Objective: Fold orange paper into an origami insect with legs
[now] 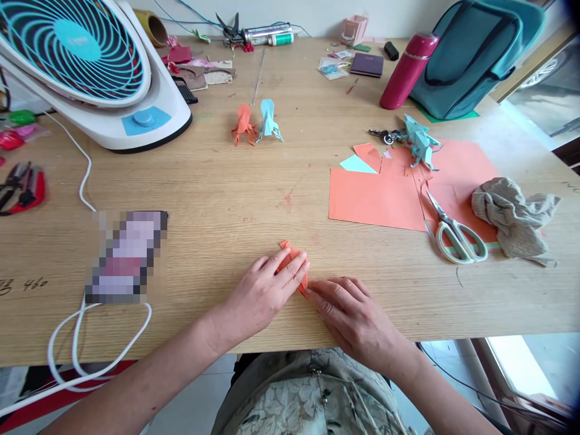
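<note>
A small folded piece of orange paper (285, 261) lies on the wooden table near its front edge. Across it rest the fingers of my left hand (260, 290), holding it against the tabletop and covering much of it. The thumb of this hand is hidden. My right hand (351, 308) has its fingers bent together at the paper's lower pointed end, gripping that tip. Farther back stand an orange origami figure (244, 124) and a light blue origami figure (269, 121), side by side. Another blue origami figure (419, 142), with several thin legs, sits at the right on orange sheets.
Orange sheets (371, 196), white-handled scissors (457, 238) and a crumpled grey cloth (512, 214) lie at the right. Behind stand a pink bottle (408, 72) and a teal bag (471, 60). On the left are a fan (149, 115), a blurred-out phone (127, 257) and a white cable (52, 356).
</note>
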`<state>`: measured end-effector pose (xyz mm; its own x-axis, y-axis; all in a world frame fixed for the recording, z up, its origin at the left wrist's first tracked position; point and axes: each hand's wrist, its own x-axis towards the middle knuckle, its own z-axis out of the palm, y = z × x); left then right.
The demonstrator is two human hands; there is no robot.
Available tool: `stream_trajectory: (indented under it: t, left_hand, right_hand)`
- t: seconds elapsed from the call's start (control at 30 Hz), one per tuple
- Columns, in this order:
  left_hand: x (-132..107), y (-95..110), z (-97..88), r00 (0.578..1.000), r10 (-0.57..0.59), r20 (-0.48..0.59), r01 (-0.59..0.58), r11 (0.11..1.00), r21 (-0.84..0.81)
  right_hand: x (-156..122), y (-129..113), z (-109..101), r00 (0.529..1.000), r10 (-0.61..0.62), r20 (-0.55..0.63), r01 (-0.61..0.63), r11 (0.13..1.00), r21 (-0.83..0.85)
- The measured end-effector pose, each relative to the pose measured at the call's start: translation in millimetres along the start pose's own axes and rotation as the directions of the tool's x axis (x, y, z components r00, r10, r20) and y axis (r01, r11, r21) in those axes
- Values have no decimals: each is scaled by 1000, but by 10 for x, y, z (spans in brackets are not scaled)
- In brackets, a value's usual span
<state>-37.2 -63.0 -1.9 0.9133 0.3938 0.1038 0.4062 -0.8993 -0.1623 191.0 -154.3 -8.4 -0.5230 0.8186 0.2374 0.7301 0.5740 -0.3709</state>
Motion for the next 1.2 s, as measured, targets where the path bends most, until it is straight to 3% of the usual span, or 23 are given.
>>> stream_trajectory:
  t: [0.17,0.7,0.9,1.2]
  left_hand:
    - [-54,-51,5,996,79,-30,-81,996,-47]
    - [-10,-86,-7,990,116,-74,-127,978,-166]
    - [-13,-81,25,992,109,-62,-119,978,-173]
    - [67,-62,-59,999,41,-23,-46,969,-242]
  right_hand:
    - [-1,-4,-9,1000,-5,5,5,1000,-7]
    - [-45,3,3,1000,-15,11,15,1000,-21]
    - [59,-54,-31,1000,27,8,-26,994,-104]
    - [31,-41,2,1000,-10,-28,8,997,-83]
